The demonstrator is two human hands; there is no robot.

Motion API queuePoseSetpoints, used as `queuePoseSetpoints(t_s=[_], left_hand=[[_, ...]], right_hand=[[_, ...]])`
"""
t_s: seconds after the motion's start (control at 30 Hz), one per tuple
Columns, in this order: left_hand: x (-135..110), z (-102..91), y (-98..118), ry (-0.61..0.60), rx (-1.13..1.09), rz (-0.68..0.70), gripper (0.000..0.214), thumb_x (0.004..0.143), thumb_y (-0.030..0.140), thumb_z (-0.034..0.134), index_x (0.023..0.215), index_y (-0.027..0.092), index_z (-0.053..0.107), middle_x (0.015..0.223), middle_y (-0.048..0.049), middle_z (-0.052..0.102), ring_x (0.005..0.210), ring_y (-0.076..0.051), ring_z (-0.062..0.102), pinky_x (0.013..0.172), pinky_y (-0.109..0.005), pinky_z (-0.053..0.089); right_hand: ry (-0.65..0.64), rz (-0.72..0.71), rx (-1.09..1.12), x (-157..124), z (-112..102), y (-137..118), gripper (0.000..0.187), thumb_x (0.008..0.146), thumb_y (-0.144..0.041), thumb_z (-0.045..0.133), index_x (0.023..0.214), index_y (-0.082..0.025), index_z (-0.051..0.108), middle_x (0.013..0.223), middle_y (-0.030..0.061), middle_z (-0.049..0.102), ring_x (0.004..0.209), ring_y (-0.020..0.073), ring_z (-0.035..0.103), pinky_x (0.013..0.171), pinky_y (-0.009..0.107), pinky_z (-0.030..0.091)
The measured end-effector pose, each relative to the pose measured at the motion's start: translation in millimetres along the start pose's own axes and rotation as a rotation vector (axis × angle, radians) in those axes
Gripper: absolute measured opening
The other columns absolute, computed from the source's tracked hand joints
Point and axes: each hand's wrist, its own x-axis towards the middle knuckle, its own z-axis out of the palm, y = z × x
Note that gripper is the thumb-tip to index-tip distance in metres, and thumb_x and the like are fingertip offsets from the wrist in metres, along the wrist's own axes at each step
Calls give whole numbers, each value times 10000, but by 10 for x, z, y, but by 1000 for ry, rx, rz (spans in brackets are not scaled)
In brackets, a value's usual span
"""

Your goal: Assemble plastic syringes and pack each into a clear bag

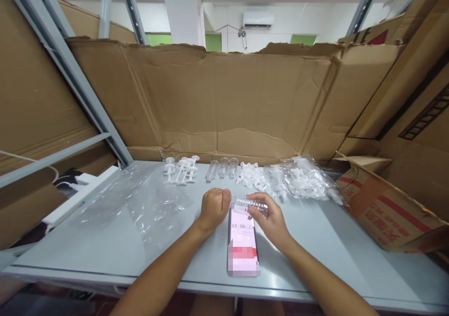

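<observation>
My right hand [269,218] grips a clear ribbed plastic tube [251,206] lying sideways above a phone [243,241] whose screen shows a running timer. My left hand [214,206] is curled into a fist at the tube's left end; whether it holds a small part is hidden. Behind the hands on the grey table [105,241] lie white plungers [180,170], clear tubes [221,168] and a heap of small white caps [251,175].
A clear bag of more plastic parts [305,178] lies at the back right, and loose plastic sheeting [140,199] covers the left of the table. Cardboard walls [228,96] surround the table. An open carton [386,208] sits at the right, a white power strip [80,190] at the left.
</observation>
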Motion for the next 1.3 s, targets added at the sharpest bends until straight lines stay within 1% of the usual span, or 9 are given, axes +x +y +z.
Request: queuePoseSetpoints(t_s=[0.17,0.3,0.47,0.6,0.7,0.8,0.9,1.1,1.3], left_hand=[[-12,-75,67,88,155,223,410,858,257,261,520,180,482,468,-20,489,482,-134,422,556,-287,279],[33,-41,74,-109,-149,-151,465,889,336,211,557,175,494,504,-5,499,501,-127,448,524,-254,296],[80,26,11,-388,-393,-379,507,865,448,223,478,182,413,412,27,392,419,-116,389,473,-245,293],[34,13,18,-102,-160,-147,477,885,322,213,494,181,446,472,-3,474,481,-126,440,542,-256,321],[-6,-27,34,120,80,166,422,863,224,244,512,182,475,470,-20,490,485,-137,425,572,-283,316],[-18,-52,49,206,175,336,380,840,199,280,521,181,485,461,-22,488,474,-141,399,552,-296,296],[-6,-35,70,137,21,179,387,865,218,269,582,171,529,522,-27,533,514,-138,455,571,-283,330],[51,29,42,-195,-539,-339,506,886,397,237,517,163,494,440,11,463,449,-115,463,508,-237,356],[77,17,28,-308,-641,-394,507,862,440,288,457,166,422,372,40,368,395,-93,386,476,-225,313]], right_hand=[[2,216,206,17,20,-27,206,808,-400,524,905,-220,543,852,25,603,588,156,614,516,314,529],[33,-235,-173,11,-60,30,256,766,-273,608,1014,-242,554,1010,81,604,948,242,584,764,400,510],[-140,-677,-407,13,-134,92,361,729,-172,654,1064,-258,551,1025,102,623,913,245,598,779,434,500],[-21,-339,-258,-8,-60,31,273,747,-247,634,1009,-239,559,1039,106,605,975,268,583,793,434,501],[14,140,80,3,8,-40,175,841,-353,489,954,-221,516,940,66,599,597,166,639,587,374,551],[-68,299,232,33,5,-73,197,855,-384,454,913,-204,508,849,37,594,517,144,624,538,351,548],[0,70,49,36,-63,-59,168,831,-328,516,956,-217,527,934,62,602,712,188,646,612,358,554],[-81,-795,-481,34,-163,-8,403,735,-155,649,1108,-215,511,1013,118,615,910,232,591,750,411,522],[-126,-943,-636,85,-176,-24,392,716,-85,652,1081,-174,541,971,122,652,928,258,578,714,417,540]])
